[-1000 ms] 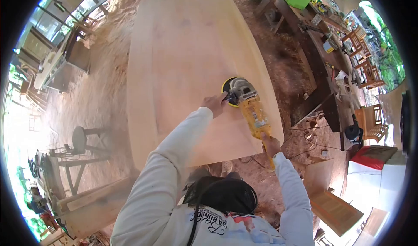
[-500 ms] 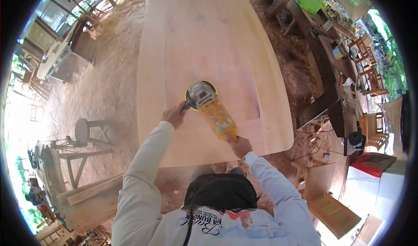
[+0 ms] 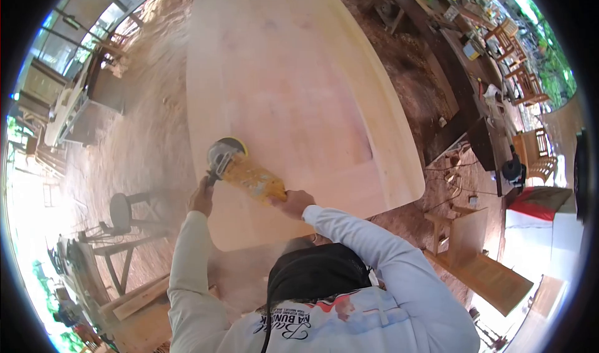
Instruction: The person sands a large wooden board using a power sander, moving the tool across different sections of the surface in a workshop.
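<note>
A yellow angle grinder (image 3: 253, 177) with a round disc at its head rests over the left part of a large pale wooden tabletop (image 3: 293, 97). My left hand (image 3: 201, 197) is closed round the dark side handle, close to the tabletop's left edge. Around the rear end of the yellow body, my right hand (image 3: 294, 204) is wrapped. The disc's face is turned down toward the wood, so its contact with the surface is hidden. Dust hazes the air about the tool and the near edge.
A round-topped stool (image 3: 120, 211) stands at left, near a wooden trestle (image 3: 128, 247). Along the right runs a dark workbench (image 3: 483, 147) with tools. A brown wooden piece of furniture (image 3: 477, 262) lies at lower right. Chairs (image 3: 527, 84) stand beyond the bench.
Both hands have carried the grinder left and toward me, from the tabletop's middle to its left side. The tool is turned more sideways, and more dust hangs at the left.
</note>
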Demonstrator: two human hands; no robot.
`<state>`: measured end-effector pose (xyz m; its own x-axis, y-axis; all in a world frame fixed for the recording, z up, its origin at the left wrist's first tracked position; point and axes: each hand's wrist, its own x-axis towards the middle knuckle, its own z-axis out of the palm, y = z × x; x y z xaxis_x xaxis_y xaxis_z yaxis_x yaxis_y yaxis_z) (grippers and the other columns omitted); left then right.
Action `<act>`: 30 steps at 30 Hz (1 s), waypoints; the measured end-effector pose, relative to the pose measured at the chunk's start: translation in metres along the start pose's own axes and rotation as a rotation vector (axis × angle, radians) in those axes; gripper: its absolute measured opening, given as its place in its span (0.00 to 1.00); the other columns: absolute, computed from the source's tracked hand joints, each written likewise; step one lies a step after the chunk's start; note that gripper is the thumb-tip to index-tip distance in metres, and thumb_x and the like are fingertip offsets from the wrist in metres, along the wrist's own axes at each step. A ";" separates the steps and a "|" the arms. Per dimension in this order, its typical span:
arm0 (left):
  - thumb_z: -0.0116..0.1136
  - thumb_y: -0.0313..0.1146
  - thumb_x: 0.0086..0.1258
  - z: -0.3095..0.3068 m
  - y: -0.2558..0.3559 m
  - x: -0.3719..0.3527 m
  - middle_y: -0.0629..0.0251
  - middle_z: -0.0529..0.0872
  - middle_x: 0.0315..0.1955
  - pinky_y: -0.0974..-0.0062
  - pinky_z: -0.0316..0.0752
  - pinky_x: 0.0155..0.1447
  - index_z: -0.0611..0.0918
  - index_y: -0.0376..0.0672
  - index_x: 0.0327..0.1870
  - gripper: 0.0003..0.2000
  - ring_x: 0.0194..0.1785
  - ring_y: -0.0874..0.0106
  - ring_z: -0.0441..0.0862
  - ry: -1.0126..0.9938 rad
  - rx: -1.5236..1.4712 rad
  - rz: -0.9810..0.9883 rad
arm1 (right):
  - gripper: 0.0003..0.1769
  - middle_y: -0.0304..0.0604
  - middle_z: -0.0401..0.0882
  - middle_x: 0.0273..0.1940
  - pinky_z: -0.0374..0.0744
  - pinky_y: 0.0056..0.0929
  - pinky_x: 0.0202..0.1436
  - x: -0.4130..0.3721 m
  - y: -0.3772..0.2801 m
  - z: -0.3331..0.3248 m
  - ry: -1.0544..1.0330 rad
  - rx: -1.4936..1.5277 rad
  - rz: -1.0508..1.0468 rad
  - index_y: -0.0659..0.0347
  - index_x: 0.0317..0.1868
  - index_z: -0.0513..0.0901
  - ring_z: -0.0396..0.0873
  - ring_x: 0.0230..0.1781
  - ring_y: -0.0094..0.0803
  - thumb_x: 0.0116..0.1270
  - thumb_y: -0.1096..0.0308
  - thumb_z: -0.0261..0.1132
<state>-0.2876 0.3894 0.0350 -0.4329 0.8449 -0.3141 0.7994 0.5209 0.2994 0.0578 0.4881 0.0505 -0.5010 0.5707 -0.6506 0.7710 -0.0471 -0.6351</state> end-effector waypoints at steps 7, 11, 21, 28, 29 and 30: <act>0.48 0.46 0.82 0.017 -0.045 -0.033 0.49 0.79 0.68 0.54 0.71 0.71 0.64 0.50 0.80 0.28 0.70 0.49 0.77 0.012 -0.150 -0.050 | 0.45 0.53 0.90 0.46 0.81 0.44 0.58 -0.008 -0.013 0.001 -0.101 -0.049 -0.054 0.58 0.59 0.87 0.88 0.50 0.50 0.66 0.23 0.56; 0.48 0.48 0.83 0.041 -0.038 -0.053 0.49 0.79 0.69 0.53 0.71 0.71 0.63 0.52 0.81 0.29 0.71 0.49 0.76 0.034 -0.145 -0.047 | 0.48 0.55 0.90 0.46 0.81 0.44 0.59 -0.026 0.005 -0.010 -0.128 -0.086 -0.049 0.62 0.59 0.86 0.88 0.50 0.50 0.65 0.22 0.55; 0.50 0.48 0.82 0.075 0.127 -0.045 0.52 0.86 0.58 0.50 0.75 0.62 0.68 0.56 0.77 0.25 0.60 0.48 0.84 -0.019 0.017 0.166 | 0.46 0.55 0.90 0.46 0.82 0.45 0.57 -0.096 0.125 -0.070 0.067 -0.005 0.069 0.60 0.57 0.87 0.88 0.51 0.50 0.65 0.23 0.58; 0.49 0.49 0.82 0.103 0.270 -0.005 0.51 0.88 0.49 0.50 0.75 0.60 0.69 0.58 0.74 0.23 0.54 0.50 0.86 -0.078 0.070 0.372 | 0.40 0.55 0.90 0.40 0.83 0.46 0.52 -0.144 0.205 -0.121 0.365 0.120 0.099 0.60 0.54 0.89 0.89 0.45 0.51 0.68 0.28 0.61; 0.48 0.50 0.82 0.110 0.283 0.000 0.51 0.88 0.49 0.49 0.75 0.60 0.69 0.58 0.74 0.24 0.54 0.51 0.86 -0.089 0.082 0.386 | 0.40 0.55 0.90 0.38 0.83 0.46 0.51 -0.149 0.214 -0.128 0.394 0.131 0.107 0.60 0.53 0.89 0.89 0.44 0.51 0.68 0.27 0.61; 0.48 0.51 0.82 0.114 0.298 0.002 0.51 0.88 0.49 0.49 0.75 0.60 0.69 0.58 0.74 0.24 0.54 0.51 0.86 -0.095 0.079 0.404 | 0.40 0.55 0.90 0.38 0.83 0.46 0.51 -0.153 0.223 -0.134 0.392 0.140 0.136 0.60 0.53 0.89 0.89 0.45 0.50 0.68 0.28 0.61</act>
<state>-0.0028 0.5323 0.0208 -0.0405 0.9624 -0.2686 0.9279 0.1360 0.3471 0.3590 0.4996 0.0645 -0.1911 0.8185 -0.5418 0.7455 -0.2380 -0.6225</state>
